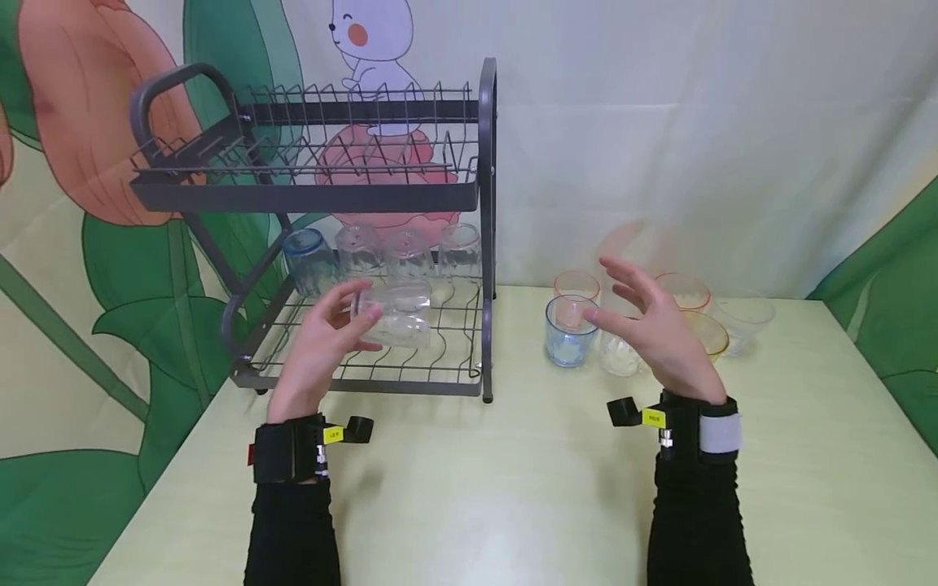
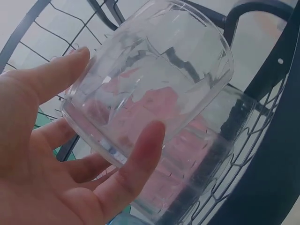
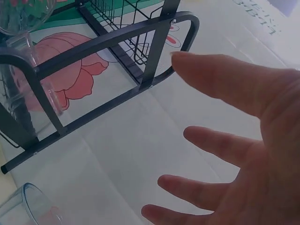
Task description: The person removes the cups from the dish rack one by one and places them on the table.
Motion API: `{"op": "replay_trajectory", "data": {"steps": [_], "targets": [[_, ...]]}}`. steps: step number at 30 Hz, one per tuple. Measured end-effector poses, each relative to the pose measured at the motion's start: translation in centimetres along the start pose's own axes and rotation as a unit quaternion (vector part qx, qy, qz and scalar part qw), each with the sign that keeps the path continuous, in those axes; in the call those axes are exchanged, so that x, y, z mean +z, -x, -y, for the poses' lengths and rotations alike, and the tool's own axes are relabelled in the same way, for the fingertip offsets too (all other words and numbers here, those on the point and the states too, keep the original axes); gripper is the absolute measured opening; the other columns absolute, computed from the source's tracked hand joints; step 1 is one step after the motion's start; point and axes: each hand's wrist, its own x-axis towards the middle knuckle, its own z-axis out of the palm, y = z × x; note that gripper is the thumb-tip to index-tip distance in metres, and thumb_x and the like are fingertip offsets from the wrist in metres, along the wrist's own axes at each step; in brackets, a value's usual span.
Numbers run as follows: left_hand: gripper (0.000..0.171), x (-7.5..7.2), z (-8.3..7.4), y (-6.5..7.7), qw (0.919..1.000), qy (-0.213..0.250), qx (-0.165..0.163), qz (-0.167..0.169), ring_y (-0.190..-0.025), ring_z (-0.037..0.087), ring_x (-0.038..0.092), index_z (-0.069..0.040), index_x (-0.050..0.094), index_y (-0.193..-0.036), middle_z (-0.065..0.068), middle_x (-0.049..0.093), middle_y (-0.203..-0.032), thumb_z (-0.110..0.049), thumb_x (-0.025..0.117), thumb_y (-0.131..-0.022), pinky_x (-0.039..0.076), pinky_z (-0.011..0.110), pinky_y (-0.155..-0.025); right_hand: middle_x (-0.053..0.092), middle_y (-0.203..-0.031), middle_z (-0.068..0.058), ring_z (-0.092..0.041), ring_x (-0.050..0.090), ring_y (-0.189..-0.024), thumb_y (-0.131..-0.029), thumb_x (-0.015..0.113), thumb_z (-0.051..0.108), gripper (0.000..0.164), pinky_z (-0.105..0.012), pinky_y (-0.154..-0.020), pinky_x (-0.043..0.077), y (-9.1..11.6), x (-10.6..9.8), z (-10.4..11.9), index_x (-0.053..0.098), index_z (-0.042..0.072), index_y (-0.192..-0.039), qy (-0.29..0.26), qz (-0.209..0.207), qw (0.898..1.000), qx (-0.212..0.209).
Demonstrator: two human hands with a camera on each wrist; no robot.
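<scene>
My left hand (image 1: 326, 330) holds a clear drinking glass (image 1: 403, 316) by its base end, with the glass lying nearly sideways in front of the rack's lower tier. In the left wrist view, fingers and thumb are around the lower part of that glass (image 2: 154, 79). Several glasses stand upside down behind it on the lower tier, among them a blue-tinted glass (image 1: 313, 268) and a clear glass (image 1: 462, 256). On the right, my right hand (image 1: 652, 330) hovers with fingers spread and nothing in it, near a blue glass (image 1: 567, 348) on the table.
The dark two-tier dish rack (image 1: 308, 198) stands at the back left; its upper tier holds no dishes. Around my right hand stand a red-rimmed glass (image 1: 575, 283), a yellow-rimmed glass (image 1: 721, 350) and other glasses, partly hidden. A printed curtain (image 1: 659, 146) hangs behind the table (image 1: 506, 480).
</scene>
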Motion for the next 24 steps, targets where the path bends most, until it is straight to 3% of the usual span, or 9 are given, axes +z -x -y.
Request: {"op": "replay_trajectory", "data": {"steps": [5, 13, 18, 20, 24], "targets": [[0.06, 1.2, 0.1, 0.0, 0.9992, 0.033, 0.015, 0.019, -0.119, 0.026, 0.051, -0.019, 0.046, -0.144, 0.005, 0.041, -0.144, -0.035, 0.069, -0.092, 0.057, 0.041, -0.084, 0.038, -0.148, 0.01, -0.021, 0.029, -0.139, -0.087, 0.076, 0.028, 0.067, -0.056, -0.106, 0.035, 0.1, 0.5, 0.4, 0.044, 0.026, -0.146, 0.015, 0.014, 1.0, -0.01], [0.06, 1.9, -0.1, 0.2, 0.9981, 0.04, 0.021, 0.041, -0.124, 0.026, 0.051, -0.02, 0.045, -0.146, 0.006, 0.04, -0.147, -0.036, 0.068, -0.093, 0.055, 0.044, -0.087, 0.037, -0.149, 0.01, -0.02, 0.03, -0.136, -0.087, 0.076, 0.028, 0.068, -0.051, -0.107, 0.034, -0.5, 3.7, 0.5, 0.043, 0.023, -0.146, 0.049, 0.062, 0.996, -0.05], [0.054, 1.3, 1.9, -0.7, 0.9907, 0.087, 0.07, 0.078, -0.13, 0.025, 0.046, -0.02, 0.045, -0.146, 0.009, 0.039, -0.149, -0.029, 0.064, -0.096, 0.055, 0.046, -0.087, 0.035, -0.15, 0.011, -0.02, 0.033, -0.135, -0.086, 0.076, 0.034, 0.07, -0.051, -0.107, 0.036, -0.6, 5.4, 0.4, 0.041, 0.027, -0.147, 0.081, 0.083, 0.991, -0.069], [0.053, 1.5, 1.6, -0.5, 0.9891, 0.095, 0.075, 0.083, -0.13, 0.026, 0.046, -0.019, 0.044, -0.146, 0.01, 0.042, -0.147, -0.027, 0.063, -0.097, 0.055, 0.047, -0.086, 0.034, -0.15, 0.012, -0.019, 0.033, -0.136, -0.086, 0.077, 0.036, 0.071, -0.05, -0.106, 0.037, -0.6, 5.9, 0.5, 0.041, 0.03, -0.147, 0.087, 0.088, 0.99, -0.07], [0.053, 2.5, -1.7, 1.1, 0.9929, 0.079, 0.05, 0.074, -0.132, 0.026, 0.044, -0.015, 0.042, -0.146, 0.009, 0.042, -0.147, -0.027, 0.061, -0.098, 0.054, 0.048, -0.089, 0.033, -0.15, 0.015, -0.018, 0.032, -0.136, -0.084, 0.078, 0.038, 0.074, -0.049, -0.106, 0.037, -0.3, 7.0, 0.8, 0.039, 0.035, -0.147, 0.088, 0.094, 0.989, -0.07]]}}
